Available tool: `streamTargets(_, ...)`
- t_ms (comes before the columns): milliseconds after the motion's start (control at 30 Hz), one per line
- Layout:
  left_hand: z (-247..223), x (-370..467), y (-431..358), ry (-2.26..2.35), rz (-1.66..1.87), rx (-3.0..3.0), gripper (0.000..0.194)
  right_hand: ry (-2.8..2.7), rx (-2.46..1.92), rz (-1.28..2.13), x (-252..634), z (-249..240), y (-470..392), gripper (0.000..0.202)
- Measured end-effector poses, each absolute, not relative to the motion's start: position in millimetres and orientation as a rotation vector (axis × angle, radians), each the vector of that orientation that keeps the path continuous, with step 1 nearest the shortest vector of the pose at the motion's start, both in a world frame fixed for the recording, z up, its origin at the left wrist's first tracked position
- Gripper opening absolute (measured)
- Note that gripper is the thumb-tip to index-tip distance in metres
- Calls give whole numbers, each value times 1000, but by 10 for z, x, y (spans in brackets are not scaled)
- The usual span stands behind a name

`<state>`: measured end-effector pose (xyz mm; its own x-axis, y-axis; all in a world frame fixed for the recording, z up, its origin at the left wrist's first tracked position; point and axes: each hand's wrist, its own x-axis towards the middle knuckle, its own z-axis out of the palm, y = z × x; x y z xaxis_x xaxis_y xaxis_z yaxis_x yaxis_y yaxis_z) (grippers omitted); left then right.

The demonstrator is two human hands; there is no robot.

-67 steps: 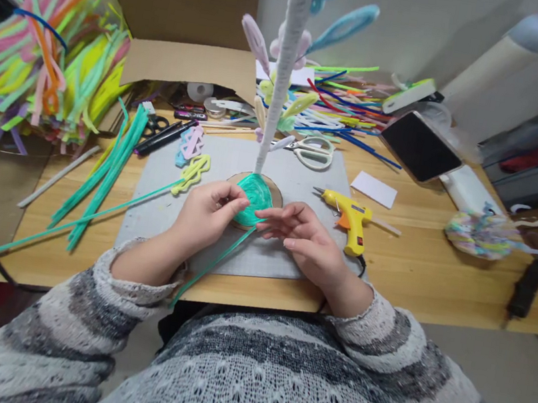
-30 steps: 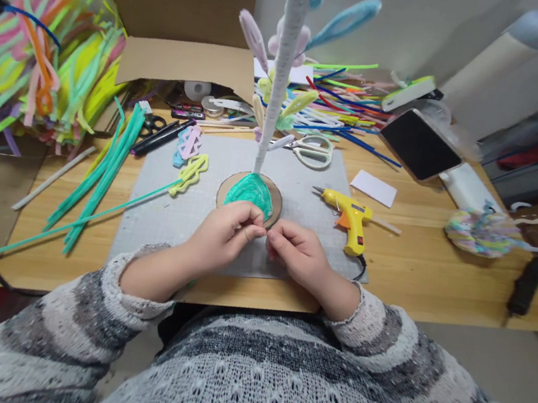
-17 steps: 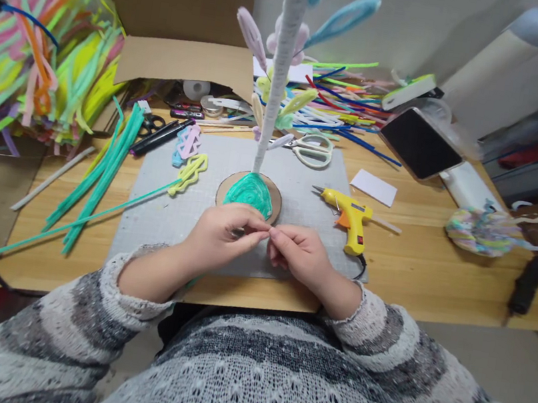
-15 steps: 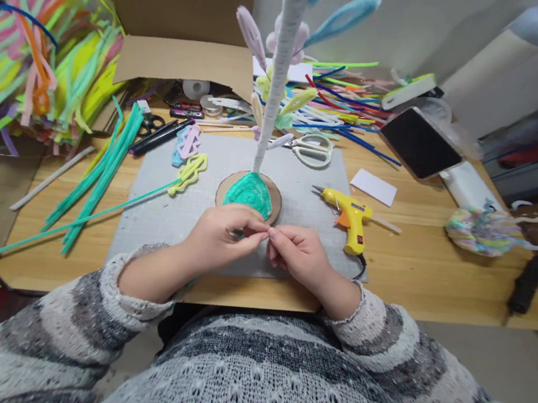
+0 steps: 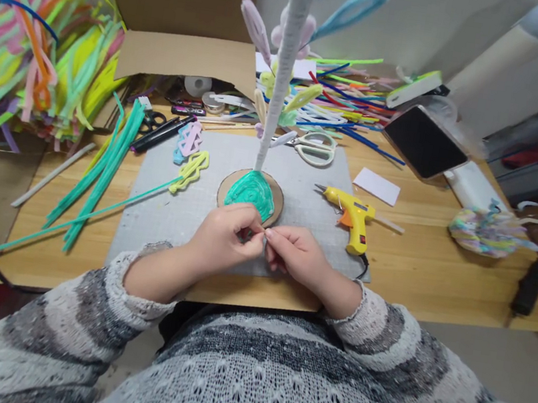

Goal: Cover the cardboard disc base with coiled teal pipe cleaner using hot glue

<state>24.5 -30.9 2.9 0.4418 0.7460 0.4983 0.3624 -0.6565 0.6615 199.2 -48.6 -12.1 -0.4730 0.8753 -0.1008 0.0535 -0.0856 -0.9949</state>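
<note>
My left hand and my right hand meet over the front of the grey cutting mat, fingertips pinched together. Whatever lies between the fingers is hidden or too small to name. Just beyond them is a round wood slice bearing a coiled green pipe-cleaner mound. From the mound rises a white wrapped stem with pastel loops, among them a blue loop and a pink loop. A yellow glue gun lies to the right of my right hand.
Green pipe cleaners and zigzag pieces lie at left, below a large pipe-cleaner bundle. Scissors rest behind the mat. A phone, a white card and a pastel fluffy piece are at right.
My left fingers have curled in more, and the fingertips of both hands have shifted slightly left. The whole view has shifted a little; the objects on the table stay in place.
</note>
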Motion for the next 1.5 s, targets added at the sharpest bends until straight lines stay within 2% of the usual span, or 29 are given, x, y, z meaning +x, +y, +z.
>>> streamTargets(300, 28, 243, -311, 899, 1109, 2188, 10, -1459, -1028, 1847, 2030, -83, -456, 48)
streamTargets(867, 59, 220, -306, 891, 1082, 2164, 8, -1568, -945, 1761, 2040, -82, -473, 49)
streamTargets(1000, 106, 204, -295, 789, 1014, 2174, 9, -1448, -836, 1527, 2077, -78, -500, 44)
streamTargets(1100, 107, 210, -281, 653, 796, 2351, 16, -1243, -892, 1290, 2082, -96, -474, 36)
streamTargets(1233, 73, 213, -280, 566, 610, 2575, 13, -1113, -1115, 1021, 2074, -187, -376, 5)
streamTargets(1300, 74, 197, -275, 582, 690, 2572, 19, -1255, -1192, 915, 2081, -247, -336, 21)
streamTargets(1367, 89, 167, -252, 701, 862, 2521, 18, -1490, -1231, 831, 2091, -296, -318, 27)
streamTargets(1500, 82, 80, -145, 1262, 1022, 2358, 12, -1785, -1231, 748, 2093, -345, -332, 38)
